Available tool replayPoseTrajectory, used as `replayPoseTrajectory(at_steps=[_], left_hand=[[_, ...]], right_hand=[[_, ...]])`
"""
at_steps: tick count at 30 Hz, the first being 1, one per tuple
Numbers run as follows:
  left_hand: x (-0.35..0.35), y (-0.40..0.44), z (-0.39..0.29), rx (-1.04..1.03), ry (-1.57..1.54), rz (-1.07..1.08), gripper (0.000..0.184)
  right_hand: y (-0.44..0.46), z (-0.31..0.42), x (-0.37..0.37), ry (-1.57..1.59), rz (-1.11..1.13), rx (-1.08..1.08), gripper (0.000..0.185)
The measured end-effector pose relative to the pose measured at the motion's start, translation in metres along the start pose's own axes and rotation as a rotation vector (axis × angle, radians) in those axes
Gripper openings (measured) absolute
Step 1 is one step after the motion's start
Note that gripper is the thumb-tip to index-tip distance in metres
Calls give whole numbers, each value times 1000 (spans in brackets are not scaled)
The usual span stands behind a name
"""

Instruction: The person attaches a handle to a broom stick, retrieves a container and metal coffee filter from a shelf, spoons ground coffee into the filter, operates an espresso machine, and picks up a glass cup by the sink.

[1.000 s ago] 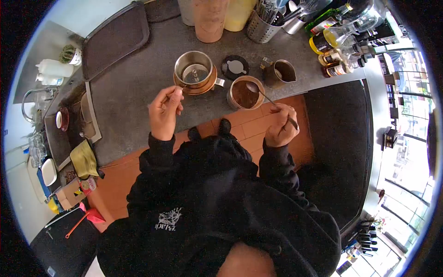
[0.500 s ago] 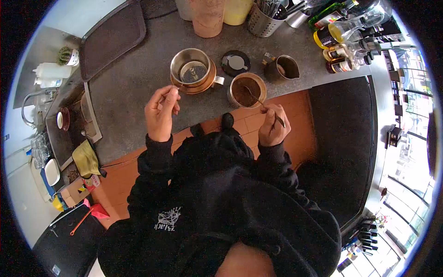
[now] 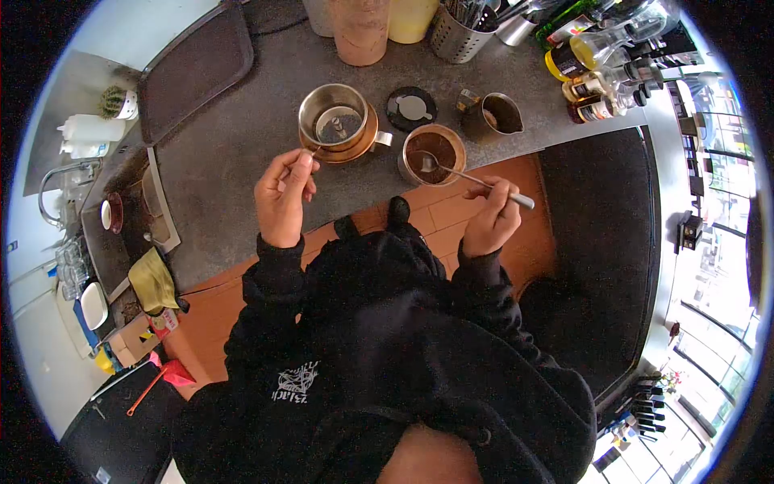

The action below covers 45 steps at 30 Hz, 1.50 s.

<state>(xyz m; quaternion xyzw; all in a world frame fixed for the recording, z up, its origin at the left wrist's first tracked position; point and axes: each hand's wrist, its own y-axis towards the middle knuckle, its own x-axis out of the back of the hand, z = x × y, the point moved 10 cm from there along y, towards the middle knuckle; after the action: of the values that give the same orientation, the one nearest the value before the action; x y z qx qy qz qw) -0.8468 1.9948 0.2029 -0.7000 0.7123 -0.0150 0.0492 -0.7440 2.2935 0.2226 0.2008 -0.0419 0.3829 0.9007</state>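
Right now the left hand is drawn into a narrow pinch, thumb and forefinger together at the near edge of the steel cup, its other fingers loosely curled; I cannot tell whether the pinch grips anything; the right hand is closed on the handle of a slim spoon, its far end poking out past the fingers; the spoon's bowl dips into the brown powder inside a round tub, which stands at the near edge of the desk; the steel is shiny and the cup round, with a small post inside; a coppery saucer shows around its base and a metal loop handle juts right; the desk is mottled dark grey; behind the tub lie a dark flat disc and a spouted metal jug; the powder looks fine, dark and uneven
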Motion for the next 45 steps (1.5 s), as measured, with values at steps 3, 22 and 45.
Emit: replayPoseTrajectory(at_steps=[3, 22, 45], left_hand=[[-1, 0, 1, 12, -2, 12, 21], [-4, -1, 3, -13, -50, 37, 20], [-3, -3, 5, 17, -96, -18, 24]], right_hand=[[5, -12, 7, 249, -89, -128, 31], [18, -21, 21, 542, -205, -314, 32], [31, 53, -81, 790, 160, -205, 32]])
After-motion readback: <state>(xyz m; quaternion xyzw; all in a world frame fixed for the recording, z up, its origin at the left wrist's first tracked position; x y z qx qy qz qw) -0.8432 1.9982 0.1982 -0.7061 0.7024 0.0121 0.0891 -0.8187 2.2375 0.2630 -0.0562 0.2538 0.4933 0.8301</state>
